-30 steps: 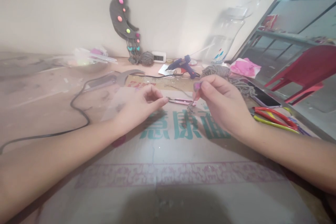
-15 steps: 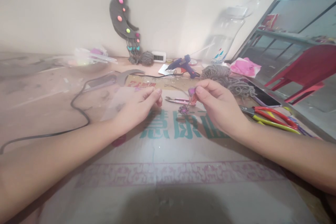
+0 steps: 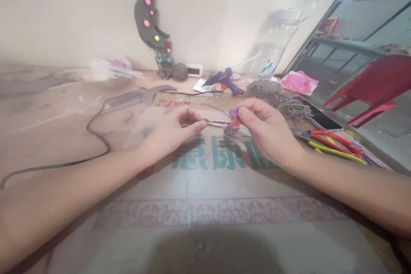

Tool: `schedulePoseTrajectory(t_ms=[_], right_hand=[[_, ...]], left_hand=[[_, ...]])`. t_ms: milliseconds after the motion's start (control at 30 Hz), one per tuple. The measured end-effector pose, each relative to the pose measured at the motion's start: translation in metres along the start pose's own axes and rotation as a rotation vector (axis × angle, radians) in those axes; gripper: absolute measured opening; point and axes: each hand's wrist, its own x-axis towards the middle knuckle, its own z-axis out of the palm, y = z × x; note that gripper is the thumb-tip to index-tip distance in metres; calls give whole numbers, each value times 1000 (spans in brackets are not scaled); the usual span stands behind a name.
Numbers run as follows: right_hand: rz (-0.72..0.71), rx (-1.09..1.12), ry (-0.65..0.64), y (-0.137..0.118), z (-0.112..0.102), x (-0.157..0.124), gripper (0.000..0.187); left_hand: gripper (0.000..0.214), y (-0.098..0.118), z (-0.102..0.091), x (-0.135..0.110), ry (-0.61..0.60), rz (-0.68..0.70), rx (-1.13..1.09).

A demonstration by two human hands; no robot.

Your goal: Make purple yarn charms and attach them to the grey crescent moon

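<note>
My right hand [image 3: 268, 130] pinches a small purple piece [image 3: 233, 113] between thumb and fingertips. Below it hangs a little grey-and-purple yarn bundle [image 3: 228, 130], just above the printed board. My left hand [image 3: 173, 132] is to the left, thumb and forefinger apart, their tips by the points of a pair of pink-handled small scissors [image 3: 217, 123]. Whether those fingertips touch the scissors I cannot tell. The scissors lie on the board, partly behind the yarn bundle.
A blue glue gun [image 3: 224, 81], grey yarn [image 3: 265, 90] and a clear jug [image 3: 272, 47] stand at the back. Red-and-yellow-handled scissors [image 3: 334, 143] and a phone [image 3: 321, 115] lie right. A black cord [image 3: 96, 132] crosses the left. A grey moon ornament [image 3: 147, 21] hangs on the wall.
My left hand has moved slightly right towards the small scissors, its thumb and forefinger parting. The yarn bundle under my right hand has shifted a little up and right.
</note>
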Motion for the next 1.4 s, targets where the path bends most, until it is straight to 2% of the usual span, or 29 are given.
schedulePoseTrajectory(t_ms=[133,333,600,900,1133,1267,1400], right_hand=[[2,6,1,-1,1,0,17],[-1,-9,9,0,1,-1,17],[-5,-15,12,1,1,-1,17],[-19,-40,11,1,2,-1,17],[-4,-68,5,-1,1,-1,19],[-3,-82,1,-1,1,-2,19],[2,-89,-3,-2,2,-2,19]], left_hand=[[26,5,-1,-3,12,-9,6],[19,6,-2,-4,16,-2,-111],[25,2,-4,-2,-64,35,-32],[18,4,-2,-1,28,-21,28],[15,8,-1,-4,-8,-20,-56],[12,9,-2,-5,-12,14,-129],[8,8,-5,-4,7,64,-69]])
